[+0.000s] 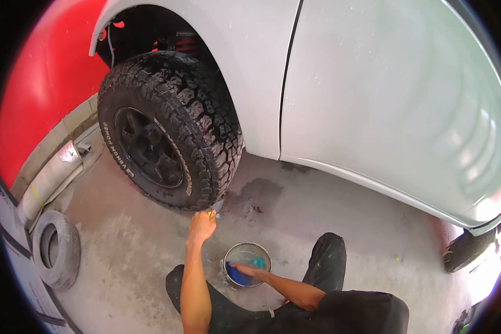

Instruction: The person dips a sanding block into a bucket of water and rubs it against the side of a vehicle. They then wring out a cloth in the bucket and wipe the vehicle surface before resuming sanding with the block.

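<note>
My left hand (202,226) is closed around a small tool (217,206) with a yellow part and a flat greyish blade, its tip right by the bottom of the tyre tread. The black off-road tyre (200,128) with white lettering is mounted on the pale car, turned outward. My right hand (251,271) reaches over the rim into a round bucket (225,267), fingers stretched out flat over a blue thing (239,276). Beside those fingers in the bucket lies a teal piece (258,262).
The pale car's door (373,100) and lower sill extend to the right, ending near another tyre (467,250). A loose worn tyre (67,250) lies at left, near a rolled white sheet (53,175) along the red wall (44,83). Damp patches mark the concrete floor (373,234).
</note>
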Demonstrator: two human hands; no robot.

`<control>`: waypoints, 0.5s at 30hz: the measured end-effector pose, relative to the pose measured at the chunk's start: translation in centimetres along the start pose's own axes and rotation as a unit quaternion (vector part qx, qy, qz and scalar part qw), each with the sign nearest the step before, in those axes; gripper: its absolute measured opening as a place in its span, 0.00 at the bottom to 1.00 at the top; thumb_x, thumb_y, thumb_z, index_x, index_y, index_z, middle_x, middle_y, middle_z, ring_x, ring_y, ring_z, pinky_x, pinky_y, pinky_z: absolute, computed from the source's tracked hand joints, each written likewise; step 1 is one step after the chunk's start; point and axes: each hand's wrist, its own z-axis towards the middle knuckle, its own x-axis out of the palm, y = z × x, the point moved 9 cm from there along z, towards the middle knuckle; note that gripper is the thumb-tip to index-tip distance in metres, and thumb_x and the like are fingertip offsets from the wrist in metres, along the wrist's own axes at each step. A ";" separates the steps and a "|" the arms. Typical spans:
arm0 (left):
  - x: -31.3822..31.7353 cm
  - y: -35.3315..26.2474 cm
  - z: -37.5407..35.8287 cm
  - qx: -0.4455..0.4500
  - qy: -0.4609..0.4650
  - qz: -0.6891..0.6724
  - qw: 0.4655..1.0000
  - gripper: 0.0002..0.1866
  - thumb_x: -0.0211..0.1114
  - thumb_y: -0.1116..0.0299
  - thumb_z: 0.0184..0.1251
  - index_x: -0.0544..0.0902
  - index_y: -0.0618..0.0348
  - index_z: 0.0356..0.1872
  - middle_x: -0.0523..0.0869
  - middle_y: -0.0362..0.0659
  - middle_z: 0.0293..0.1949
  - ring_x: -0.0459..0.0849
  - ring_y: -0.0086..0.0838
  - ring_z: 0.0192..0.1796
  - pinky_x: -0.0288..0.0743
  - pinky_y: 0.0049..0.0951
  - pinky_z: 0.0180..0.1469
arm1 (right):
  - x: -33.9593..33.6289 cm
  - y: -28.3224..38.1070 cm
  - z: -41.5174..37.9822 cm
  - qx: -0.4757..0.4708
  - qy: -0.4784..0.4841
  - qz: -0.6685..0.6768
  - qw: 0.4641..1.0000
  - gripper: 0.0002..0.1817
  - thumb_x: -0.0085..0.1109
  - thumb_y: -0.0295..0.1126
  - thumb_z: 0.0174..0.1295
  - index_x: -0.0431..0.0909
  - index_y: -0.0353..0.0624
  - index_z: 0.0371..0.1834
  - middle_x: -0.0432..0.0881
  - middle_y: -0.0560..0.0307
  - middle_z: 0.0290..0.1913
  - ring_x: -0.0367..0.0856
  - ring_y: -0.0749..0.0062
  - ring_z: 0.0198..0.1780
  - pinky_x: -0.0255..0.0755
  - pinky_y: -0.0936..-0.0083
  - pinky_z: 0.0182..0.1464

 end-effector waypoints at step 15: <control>-2.1 1.4 1.1 0.021 -0.044 -0.017 0.999 0.19 0.60 0.57 0.81 0.90 0.62 0.49 0.90 0.65 0.45 0.87 0.64 0.52 0.78 0.58 0.57 | -1.6 10.0 -5.9 -0.001 0.077 0.004 0.997 0.44 0.62 0.56 0.69 0.59 0.60 0.88 0.76 0.42 0.77 0.81 0.61 0.71 0.76 0.58 0.69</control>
